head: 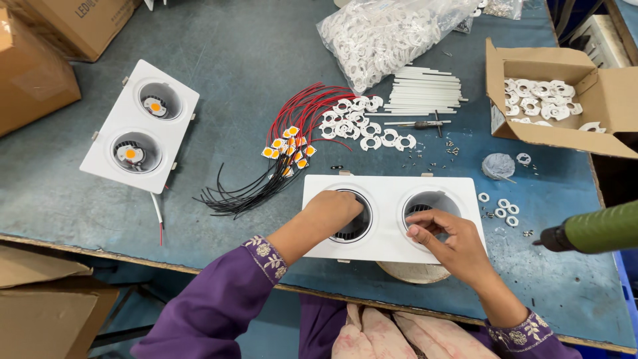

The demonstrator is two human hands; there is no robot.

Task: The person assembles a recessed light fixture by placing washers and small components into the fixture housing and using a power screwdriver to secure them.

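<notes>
A white double downlight housing (389, 189) lies on the table before me, with two round wells. My left hand (332, 209) reaches into the left well, fingers curled and hidden inside. My right hand (448, 242) rests at the rim of the right well (428, 203), fingertips pinched together over it; whether they hold a small part is not visible. A bundle of small square LED chips with red and black wires (289, 149) lies just beyond the housing.
A second white double housing (141, 126) with orange chips fitted lies at left. White plastic rings (362, 123), white sticks (425, 93), a screwdriver (415, 123), a bag of rings (385, 33), an open cardboard box (565, 100) and a green power screwdriver (591, 231) are around.
</notes>
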